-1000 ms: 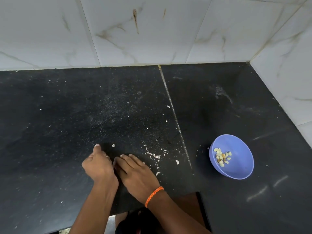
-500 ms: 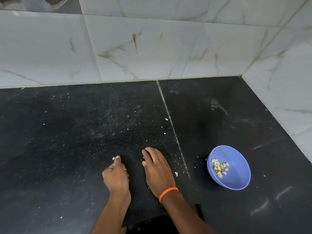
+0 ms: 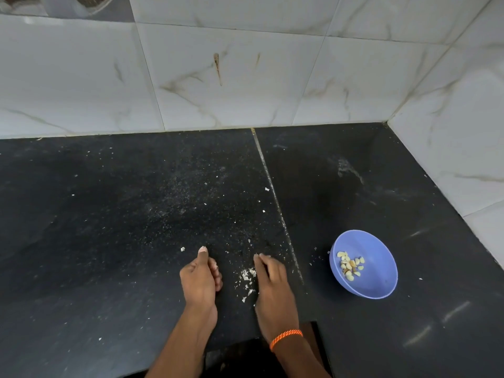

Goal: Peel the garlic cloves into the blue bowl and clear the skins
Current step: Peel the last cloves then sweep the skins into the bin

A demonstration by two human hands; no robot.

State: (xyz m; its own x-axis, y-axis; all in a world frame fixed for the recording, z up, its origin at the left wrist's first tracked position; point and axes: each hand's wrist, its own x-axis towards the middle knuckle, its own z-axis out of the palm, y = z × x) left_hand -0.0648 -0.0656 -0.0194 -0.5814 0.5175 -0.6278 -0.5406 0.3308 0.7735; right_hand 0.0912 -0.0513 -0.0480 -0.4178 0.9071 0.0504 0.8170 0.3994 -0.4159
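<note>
Two hands flank skins (image 3: 246,279) on counter (image 3: 109,241). Our left hand (image 3: 200,279) curled, thumb out, contents unclear; right hand (image 3: 271,285) flat, fingers straight. Blue bowl (image 3: 379,271) with cloves (image 3: 350,264) well right. We should sweep inward, low, gathering flakes.

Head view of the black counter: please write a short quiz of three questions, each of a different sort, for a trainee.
1. True or false: the peeled cloves lie inside the blue bowl.
2. Where is the small heap of skins? A) between the two hands B) in the bowl C) on the wall tiles
3. Which hand wears the orange wristband?

Key: 1 true. 2 A, on the counter between left hand and right hand. 3 the right.
</note>
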